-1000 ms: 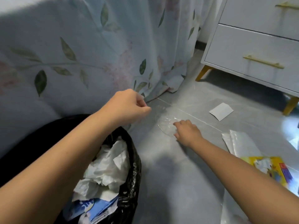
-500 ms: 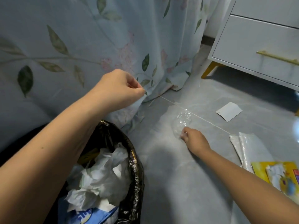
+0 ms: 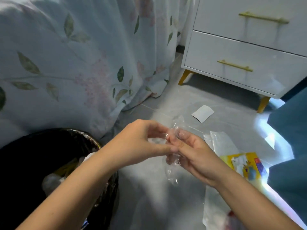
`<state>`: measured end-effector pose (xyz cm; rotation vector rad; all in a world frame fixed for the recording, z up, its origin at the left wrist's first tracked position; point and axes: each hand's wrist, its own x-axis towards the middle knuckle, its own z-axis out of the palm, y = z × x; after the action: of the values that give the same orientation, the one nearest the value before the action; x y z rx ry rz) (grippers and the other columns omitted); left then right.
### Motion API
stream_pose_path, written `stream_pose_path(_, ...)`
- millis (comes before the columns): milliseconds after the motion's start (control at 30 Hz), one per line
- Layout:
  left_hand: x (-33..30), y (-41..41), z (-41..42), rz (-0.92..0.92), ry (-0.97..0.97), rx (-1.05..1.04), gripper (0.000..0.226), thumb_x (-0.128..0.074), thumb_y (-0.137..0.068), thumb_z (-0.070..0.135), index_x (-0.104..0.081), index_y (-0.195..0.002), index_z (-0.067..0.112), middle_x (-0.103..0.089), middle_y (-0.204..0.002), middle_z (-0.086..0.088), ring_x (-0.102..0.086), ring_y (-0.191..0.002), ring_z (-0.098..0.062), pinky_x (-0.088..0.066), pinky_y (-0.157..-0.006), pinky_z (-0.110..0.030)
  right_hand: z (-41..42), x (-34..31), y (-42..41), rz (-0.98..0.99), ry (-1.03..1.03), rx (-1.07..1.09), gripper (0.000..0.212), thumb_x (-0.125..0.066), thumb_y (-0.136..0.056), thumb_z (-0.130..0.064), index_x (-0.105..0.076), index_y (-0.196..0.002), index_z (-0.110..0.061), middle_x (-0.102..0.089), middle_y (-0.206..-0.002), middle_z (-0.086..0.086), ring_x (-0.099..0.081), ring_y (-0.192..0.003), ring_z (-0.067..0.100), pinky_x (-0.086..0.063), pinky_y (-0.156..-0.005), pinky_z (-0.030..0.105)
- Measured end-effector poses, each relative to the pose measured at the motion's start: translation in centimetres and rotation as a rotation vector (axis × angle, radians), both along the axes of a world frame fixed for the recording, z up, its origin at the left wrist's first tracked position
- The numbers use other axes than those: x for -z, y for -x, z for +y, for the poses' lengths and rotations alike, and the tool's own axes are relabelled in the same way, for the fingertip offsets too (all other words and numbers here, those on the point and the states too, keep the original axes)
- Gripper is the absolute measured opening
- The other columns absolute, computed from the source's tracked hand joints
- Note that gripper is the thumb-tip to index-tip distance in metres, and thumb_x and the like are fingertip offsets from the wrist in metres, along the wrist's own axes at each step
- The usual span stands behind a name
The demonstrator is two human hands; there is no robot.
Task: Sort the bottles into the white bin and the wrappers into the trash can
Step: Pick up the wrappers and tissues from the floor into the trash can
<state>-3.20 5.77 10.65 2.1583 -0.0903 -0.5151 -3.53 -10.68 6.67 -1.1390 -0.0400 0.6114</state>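
Trash can (image 3: 106,165): is standing nearest, at lower left, black-lined and already holding crumpled paper.
Left hand (image 3: 137,143): is pinching the clear wrapper (image 3: 172,161) between thumb and fingertips.
Right hand (image 3: 194,151): is gripping the same film from the other side, above the floor (image 3: 149,196).
Handling: the film is looking featherlight, limp and slick; bunching it into a wad is likely giving the surest hold.
Yellow packet (image 3: 245,165): is lying just beyond.
White slip (image 3: 203,113): is lying farthest.

A floral curtain (image 3: 74,63) hangs to my left, its hem on the grey floor (image 3: 149,196); ahead at my right stands a white drawer cabinet (image 3: 249,55) with gold handles (image 3: 235,65)
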Motion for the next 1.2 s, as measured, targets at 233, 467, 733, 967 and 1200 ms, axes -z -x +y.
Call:
stream_pose_path(233, -0.2, 2.6, -3.5, -0.012, 0.088, -0.081, 0.012, -0.082, -0.071, 0.029, -0.076, -0.075, 0.020, -0.075, -0.067, 0.000, -0.073, -0.072, -0.015, -0.058, -0.081, -0.041, -5.3, 0.0, 3.5, 0.015, 0.040, 0.060, 0.037, -0.078, -0.066, -0.034, -0.072, -0.094, -0.009, -0.071, -0.084, 0.014, -0.068, -0.068, 0.022, -0.056, -0.061, 0.027)
stream_pose_path(467, 3.6, 5.8, -6.8, 0.218, 0.344, -0.366, 0.011, -0.068, -0.084, 0.008, -0.068, -0.073, 0.011, -0.066, -0.057, 0.004, -0.066, -0.055, -0.006, -0.055, -0.056, -0.022, -11.5, 5.2, 3.5, 0.080, 0.513, 0.449, 0.008, -0.069, -0.081, -0.008, -0.066, -0.087, -0.011, -0.067, -0.075, 0.008, -0.062, -0.058, 0.015, -0.054, -0.056, 0.022)
stream_pose_path(733, 8.4, 8.8, -7.6, 0.301, 0.270, -0.414, 0.007, -0.064, -0.087, 0.012, -0.066, -0.081, 0.010, -0.070, -0.075, -0.006, -0.071, -0.063, -0.005, -0.051, -0.054, -0.019, -17.7, 12.8, 1.9, -0.008, 1.150, 0.736, 0.014, -0.070, -0.077, -0.015, -0.062, -0.088, -0.018, -0.063, -0.077, -0.002, -0.064, -0.083, 0.024, -0.049, -0.081, 0.032)
stream_pose_path(967, 10.4, 8.8, -6.5, 0.371, 0.281, -0.483, 0.007, -0.064, -0.088, 0.010, -0.065, -0.082, 0.006, -0.065, -0.071, -0.005, -0.072, -0.067, -0.014, -0.049, -0.052, -0.020, -14.5, 14.9, -2.3, -0.339, 1.660, 0.314, 0.060, -0.074, -0.068, -0.052, -0.058, -0.114, -0.018, -0.058, -0.113, 0.004, -0.047, -0.112, 0.027, -0.040, -0.091, 0.037)
stream_pose_path(1200, 11.2, 8.9, -5.6, 0.418, 0.349, -0.559, 0.006, -0.065, -0.087, 0.009, -0.065, -0.082, 0.006, -0.066, -0.067, -0.004, -0.071, -0.071, -0.020, -0.049, -0.051, -0.021, -11.8, 15.6, -5.0, -0.330, 2.202, -0.101, 0.074, -0.056, -0.077, -0.065, -0.048, -0.126, -0.010, -0.046, -0.125, 0.007, -0.037, -0.120, 0.026, -0.029, -0.103, 0.046)
